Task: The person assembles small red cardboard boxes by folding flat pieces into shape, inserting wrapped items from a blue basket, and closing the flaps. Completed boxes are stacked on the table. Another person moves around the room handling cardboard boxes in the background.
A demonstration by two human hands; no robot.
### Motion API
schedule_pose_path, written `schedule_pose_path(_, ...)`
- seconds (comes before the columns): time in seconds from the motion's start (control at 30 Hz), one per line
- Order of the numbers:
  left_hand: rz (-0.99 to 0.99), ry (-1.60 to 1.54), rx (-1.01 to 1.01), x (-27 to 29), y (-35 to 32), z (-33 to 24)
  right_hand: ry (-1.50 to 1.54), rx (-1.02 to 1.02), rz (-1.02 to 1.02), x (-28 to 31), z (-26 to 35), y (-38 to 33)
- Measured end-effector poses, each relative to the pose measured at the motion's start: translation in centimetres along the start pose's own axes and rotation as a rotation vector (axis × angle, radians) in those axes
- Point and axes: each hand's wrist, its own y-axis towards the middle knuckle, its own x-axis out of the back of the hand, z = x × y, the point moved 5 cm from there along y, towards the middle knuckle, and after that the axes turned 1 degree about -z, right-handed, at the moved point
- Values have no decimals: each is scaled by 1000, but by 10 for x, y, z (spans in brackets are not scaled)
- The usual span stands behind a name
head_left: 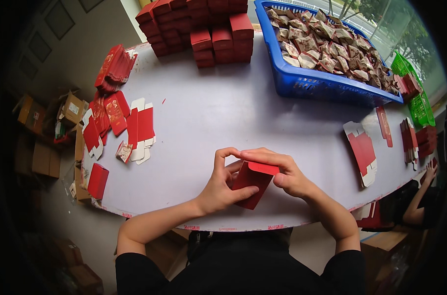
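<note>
A small red cardboard box (255, 191) is held tilted above the near edge of the table. My left hand (217, 187) is closed around its left side, with the thumb across the front face. From the right, my right hand (288, 173) grips the box at its top, fingers laid over the upper edge and thumb beside the red flap (261, 167). The fingertips of both hands meet near the box's top left corner. What is inside the box is hidden.
Flat red-and-white cartons (144, 127) and red packets (116, 112) lie left, near a finished red box (98, 181). Red boxes (202, 42) are stacked at the back. A blue basket (326, 88) holds many small patterned pouches (326, 46). Another flat carton (361, 153) and a person's hand (430, 172) are right.
</note>
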Motion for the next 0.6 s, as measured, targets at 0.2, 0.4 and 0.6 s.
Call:
schedule_pose_path(0.2, -2, 25, 59, 0, 3, 0, 5, -214, -243, 0, -3, -3)
schedule_pose_path(0.4, 15, 64, 64, 0, 2, 2, -5, -215, -180, 4, 4, -1)
schedule_pose_path(0.6, 37, 77, 69, 1, 2, 5, -357, -105, -12, 9, 5, 0)
